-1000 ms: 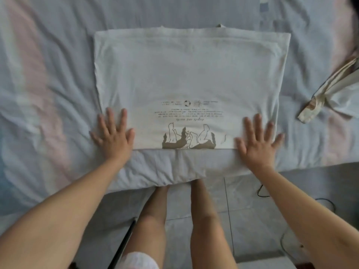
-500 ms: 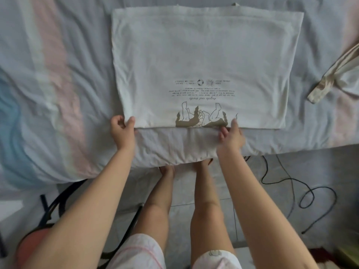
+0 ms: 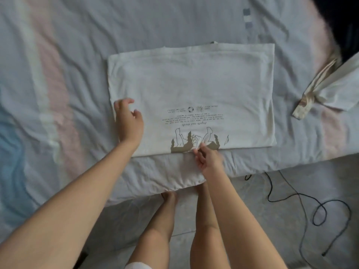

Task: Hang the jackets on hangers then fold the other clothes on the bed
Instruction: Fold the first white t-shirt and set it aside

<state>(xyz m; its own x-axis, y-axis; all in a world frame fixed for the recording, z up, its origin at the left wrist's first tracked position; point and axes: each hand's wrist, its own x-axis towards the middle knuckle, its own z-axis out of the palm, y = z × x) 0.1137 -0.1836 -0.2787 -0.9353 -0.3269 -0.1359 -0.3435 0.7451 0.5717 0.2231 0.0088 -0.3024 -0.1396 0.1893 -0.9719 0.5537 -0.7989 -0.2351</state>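
One folded tee (image 3: pixel 194 84) under L grip (image 3: pixel 129 123), near hem at R grip (image 3: pixel 207 160)

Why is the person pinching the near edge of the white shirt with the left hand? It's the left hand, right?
No, one thing is off: it is the right hand that pinches the near edge of the white shirt. The left hand is over the shirt's left side and holds nothing. The head view shows this.
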